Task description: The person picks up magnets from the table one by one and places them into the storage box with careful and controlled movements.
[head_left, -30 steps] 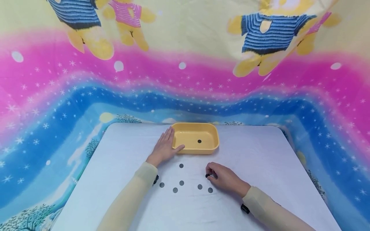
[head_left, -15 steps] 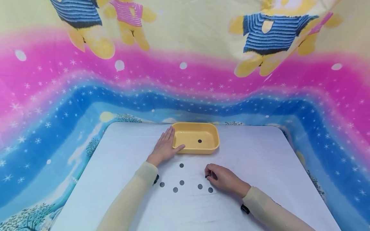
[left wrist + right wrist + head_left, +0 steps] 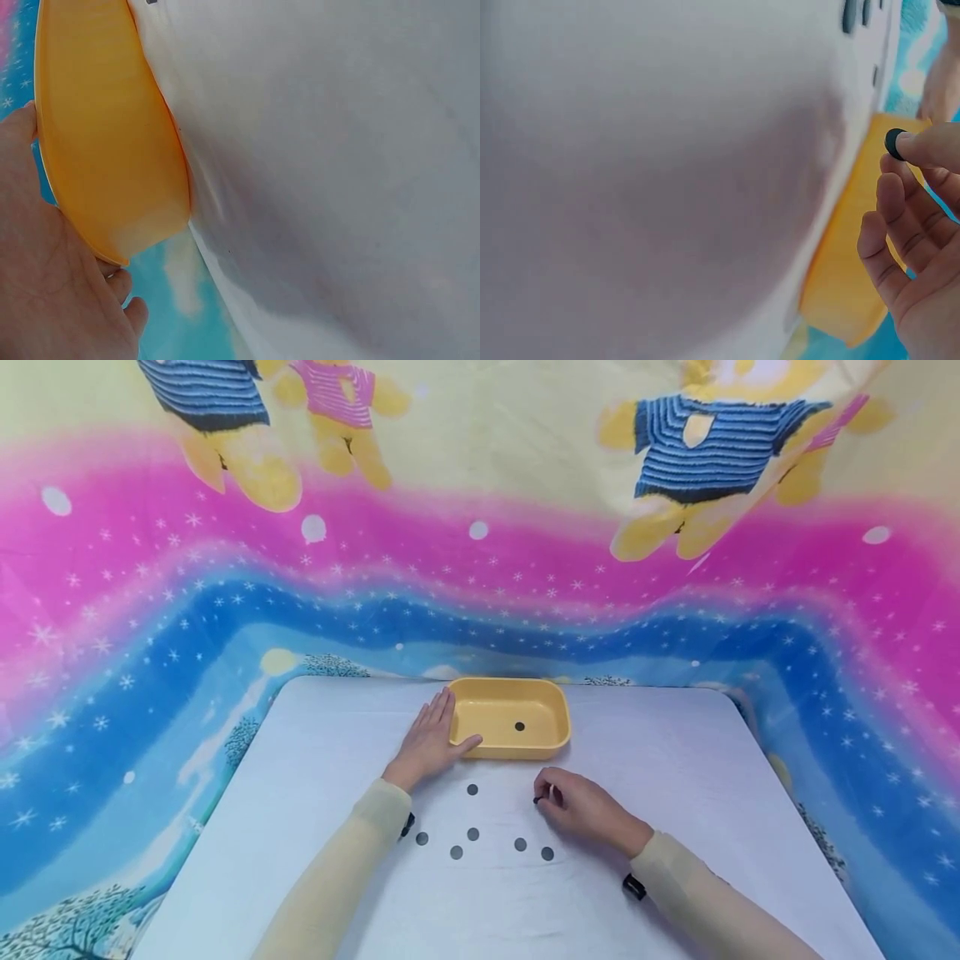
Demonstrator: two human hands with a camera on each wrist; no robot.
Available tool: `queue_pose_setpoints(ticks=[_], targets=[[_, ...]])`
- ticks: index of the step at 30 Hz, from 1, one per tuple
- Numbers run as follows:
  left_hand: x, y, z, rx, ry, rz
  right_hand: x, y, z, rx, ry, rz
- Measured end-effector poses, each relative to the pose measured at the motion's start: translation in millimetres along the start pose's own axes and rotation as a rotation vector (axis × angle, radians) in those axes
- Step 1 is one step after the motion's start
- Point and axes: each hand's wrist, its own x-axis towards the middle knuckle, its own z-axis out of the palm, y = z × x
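Observation:
A yellow rectangular tub (image 3: 510,752) stands at the back of the table, with one small dark disc (image 3: 520,727) inside it. My left hand (image 3: 429,739) rests against the tub's left end, its fingers straight along the outside and the thumb over the front rim. In front of the tub, my right hand (image 3: 588,808) pinches a small round black disc (image 3: 893,144) between thumb and index finger; the other fingers are loosely bent in the right wrist view. Several matching grey discs lie flat on the table, among them one disc (image 3: 472,790) nearest the tub and another disc (image 3: 547,853) below the right hand.
The table (image 3: 637,727) has a white cover. Behind and beside it hangs a colourful cloth (image 3: 480,577) printed with bears and snowflakes; the tub stands close to the table's back edge. Dark wrist straps (image 3: 634,887) show at both sleeves.
My right hand, still pinching the black disc, has risen a little from the table and moved slightly towards the tub. The left hand stays at the tub.

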Motion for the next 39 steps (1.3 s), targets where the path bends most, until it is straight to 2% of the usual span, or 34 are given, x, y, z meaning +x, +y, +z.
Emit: queue_pose_setpoints(ticks=[3, 9, 12, 20, 26, 39], targets=[[0.8, 1.0, -0.1, -0.003, 0.005, 0.002, 4.8, 2.2, -8.7, 0.010, 0.038, -0.029], [0.2, 1.9, 0.2, -0.009, 0.006, 0.001, 12.5, 5.3, -23.7, 0.008, 0.112, -0.144], [0.1, 2.2, 0.5, -0.023, 0.014, 0.008, 15.8, 5.8, -29.1, 0.014, 0.127, -0.166], [-0.1, 1.5, 0.1, -0.005, 0.013, 0.005, 29.9, 10.4, -42.5, 0.078, 0.162, -0.110], [-2.7, -0.6, 1.8, -0.010, 0.010, 0.002, 42.7, 16.3, -45.7, 0.143, 0.174, -0.112], [-2.9, 0.5, 0.9, -0.015, 0.010, 0.011, 68.0, 17.2, -49.6, 0.177, 0.180, -0.087]])
